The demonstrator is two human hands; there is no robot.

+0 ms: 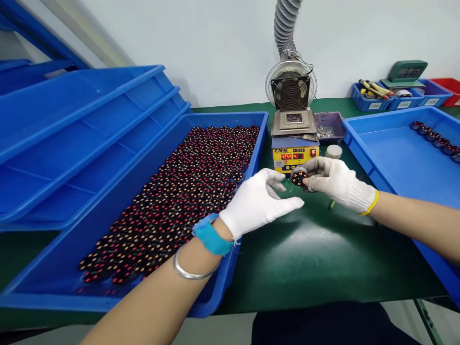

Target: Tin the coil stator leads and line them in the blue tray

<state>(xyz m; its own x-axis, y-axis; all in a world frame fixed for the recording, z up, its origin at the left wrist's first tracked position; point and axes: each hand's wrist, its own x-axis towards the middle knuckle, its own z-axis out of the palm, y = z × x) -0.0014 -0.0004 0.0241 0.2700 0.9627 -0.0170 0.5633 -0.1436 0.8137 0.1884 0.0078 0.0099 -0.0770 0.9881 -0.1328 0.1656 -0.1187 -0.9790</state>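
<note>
My right hand, in a white glove, is closed on a small round wound coil part held just in front of the yellow solder pot unit. My left hand, also gloved in white, hovers open just left of that part, fingers stretched toward it and holding nothing. It sits above the right rim of a blue tray filled with many of the same dark red coil parts. A blue strap and a metal bangle circle my left wrist.
Empty blue trays are stacked tilted at the left. Another blue tray at the right holds a few coil parts at its far edge. A fume extractor fan with hose stands behind the solder pot. Small bins line the wall.
</note>
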